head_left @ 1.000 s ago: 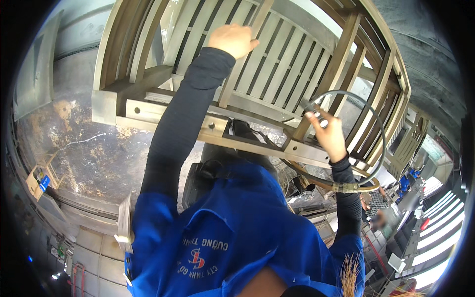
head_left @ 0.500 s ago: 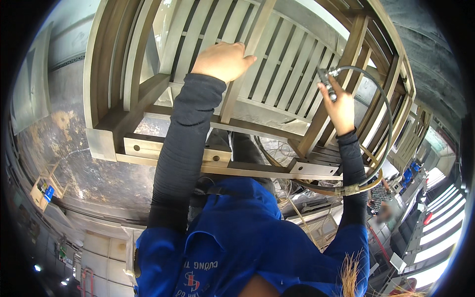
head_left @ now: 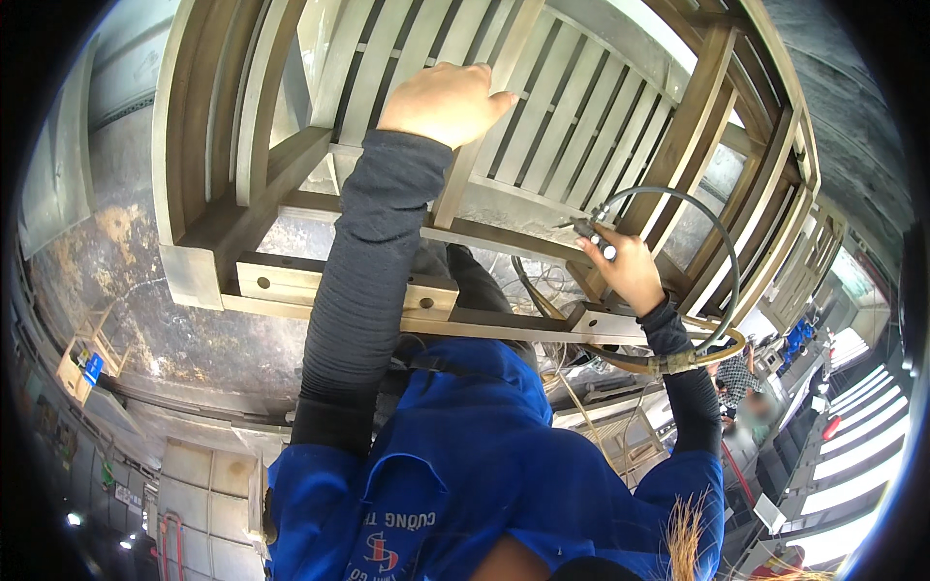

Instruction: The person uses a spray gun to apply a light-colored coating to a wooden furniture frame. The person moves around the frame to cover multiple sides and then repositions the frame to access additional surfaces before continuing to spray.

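A slatted wooden bench frame, brown with a greyish coating, spans the upper half of the view. My left hand is closed over its middle rail, with the thumb lying along the right side and the fingertips hidden beyond. In my right hand is a small metal spray gun, held over the frame's near rail. A dark hose loops from the gun over to my right forearm. The gun's nozzle points up and left, toward the slats.
Near me, short blocks with round holes sit on the frame's front edge. Coiled yellowish hose hangs by my right forearm. The floor at left is stained. At the far right another person stands near more wooden frames.
My right hand has drawn back toward me and leftward with the spray gun, from over the right-hand slats to the near rail. My left hand keeps its hold on the middle rail.
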Motion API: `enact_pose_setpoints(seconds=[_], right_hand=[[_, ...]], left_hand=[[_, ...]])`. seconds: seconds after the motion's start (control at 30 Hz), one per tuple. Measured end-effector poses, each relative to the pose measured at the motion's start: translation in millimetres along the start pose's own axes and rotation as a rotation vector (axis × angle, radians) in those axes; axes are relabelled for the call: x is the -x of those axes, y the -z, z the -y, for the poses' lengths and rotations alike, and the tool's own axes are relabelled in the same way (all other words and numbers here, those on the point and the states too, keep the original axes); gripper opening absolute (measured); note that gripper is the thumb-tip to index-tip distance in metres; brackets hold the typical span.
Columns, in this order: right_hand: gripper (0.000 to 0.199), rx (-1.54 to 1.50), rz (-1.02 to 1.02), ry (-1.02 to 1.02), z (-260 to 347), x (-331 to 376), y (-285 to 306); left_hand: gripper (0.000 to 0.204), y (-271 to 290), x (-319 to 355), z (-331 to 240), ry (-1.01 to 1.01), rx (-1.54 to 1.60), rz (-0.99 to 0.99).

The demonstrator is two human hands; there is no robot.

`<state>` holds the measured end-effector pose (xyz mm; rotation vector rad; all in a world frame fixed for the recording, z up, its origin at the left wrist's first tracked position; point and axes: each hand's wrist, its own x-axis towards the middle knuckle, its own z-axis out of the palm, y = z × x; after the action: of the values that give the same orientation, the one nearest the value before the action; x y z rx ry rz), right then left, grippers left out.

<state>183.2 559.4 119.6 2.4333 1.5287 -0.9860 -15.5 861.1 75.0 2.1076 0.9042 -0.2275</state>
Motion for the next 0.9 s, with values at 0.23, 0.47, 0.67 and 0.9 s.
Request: enact_pose_setpoints(seconds=[0.23, 0.47, 0.67, 0.9], right_hand=[[0.055, -0.059, -0.203, -0.005, -10.5, -22.0, 24.6], [0.053, -0.057, -0.606, 0.169, -10.7, -59.3, 58.3], [0.06, -0.098, -0.007, 0.115, -0.7, -24.8, 23.0], [0.057, -0.098, 0.084, 0.142, -16.7, -27.0, 31.1]], left_hand=[[0.052, 1.2, -2.9, 7.8, 0.004, 0.035, 0.061], [0.054, 17.8, -0.3, 23.2, 0.059, 0.063, 0.027], [0.06, 30.0, -3.7, 78.6, 0.06, 0.1, -0.068], [0.052, 59.3, 12.9, 93.2, 0.066, -0.181, -0.15]])
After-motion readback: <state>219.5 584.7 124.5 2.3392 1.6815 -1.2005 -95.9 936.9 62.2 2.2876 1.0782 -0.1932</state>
